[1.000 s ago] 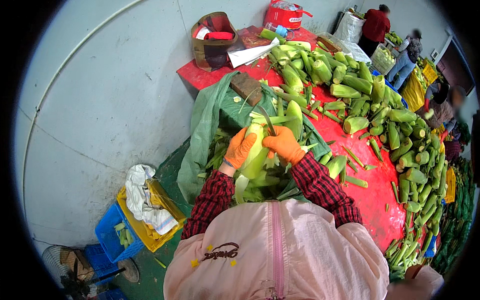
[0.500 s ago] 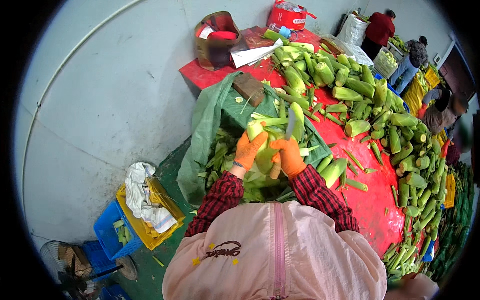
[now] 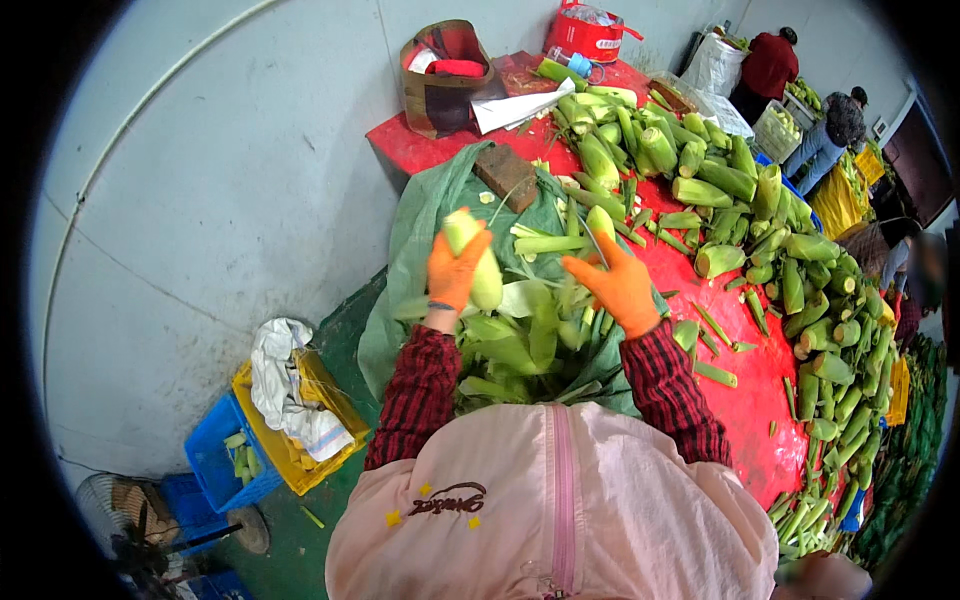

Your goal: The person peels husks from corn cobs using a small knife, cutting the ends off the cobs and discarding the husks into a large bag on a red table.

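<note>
My left hand [image 3: 455, 270], in an orange glove, is closed around a pale green ear of corn [image 3: 487, 280] with most of its husk off. It holds the ear over the left part of the open green sack [image 3: 385, 345]. My right hand [image 3: 622, 290], gloved in orange too, grips a knife whose thin blade [image 3: 599, 247] shows nearly edge-on above the thumb; the handle is hidden. Between my hands, loose green husks [image 3: 520, 340], partly blurred, lie in the mouth of the sack. Another ear of corn [image 3: 601, 222] lies just beyond the knife.
A brown block [image 3: 507, 177] rests on the sack's far edge. Unhusked corn [image 3: 725, 178] is piled along the red table [image 3: 745, 400]. A plaid bag [image 3: 440, 95] stands at the back. Yellow [image 3: 335, 445] and blue crates [image 3: 215, 465] are at lower left. Several people work at far right.
My hands have moved apart. The left has carried the ear of corn up and left; the right has shifted right with the knife, now turned edge-on. Husks have come away into the sack.
</note>
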The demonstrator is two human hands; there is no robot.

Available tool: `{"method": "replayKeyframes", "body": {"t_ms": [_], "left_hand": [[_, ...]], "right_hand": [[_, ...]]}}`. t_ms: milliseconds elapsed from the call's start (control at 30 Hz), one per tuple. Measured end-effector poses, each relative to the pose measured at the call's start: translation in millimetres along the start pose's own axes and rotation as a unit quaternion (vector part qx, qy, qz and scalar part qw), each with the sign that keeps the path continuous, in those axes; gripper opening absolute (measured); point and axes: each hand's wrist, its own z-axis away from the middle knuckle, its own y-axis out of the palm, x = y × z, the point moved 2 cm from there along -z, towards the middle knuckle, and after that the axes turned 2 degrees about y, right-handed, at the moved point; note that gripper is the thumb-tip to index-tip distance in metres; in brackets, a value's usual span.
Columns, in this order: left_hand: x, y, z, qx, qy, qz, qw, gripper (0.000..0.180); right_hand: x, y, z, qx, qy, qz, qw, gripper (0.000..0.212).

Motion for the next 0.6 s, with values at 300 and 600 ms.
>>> {"method": "replayKeyframes", "body": {"t_ms": [300,600], "left_hand": [[8.8,32.2,17.0,0.303,0.163,-0.223,0.912,0.124],[74.5,14.5,46.9,0.356,-0.039,-0.142,0.923,0.115]], "right_hand": [[-2.0,39.0,-37.4,0.061,-0.022,-0.355,0.933,0.043],[-4.2,6.2,-25.3,0.075,0.027,-0.393,0.916,0.046]]}}
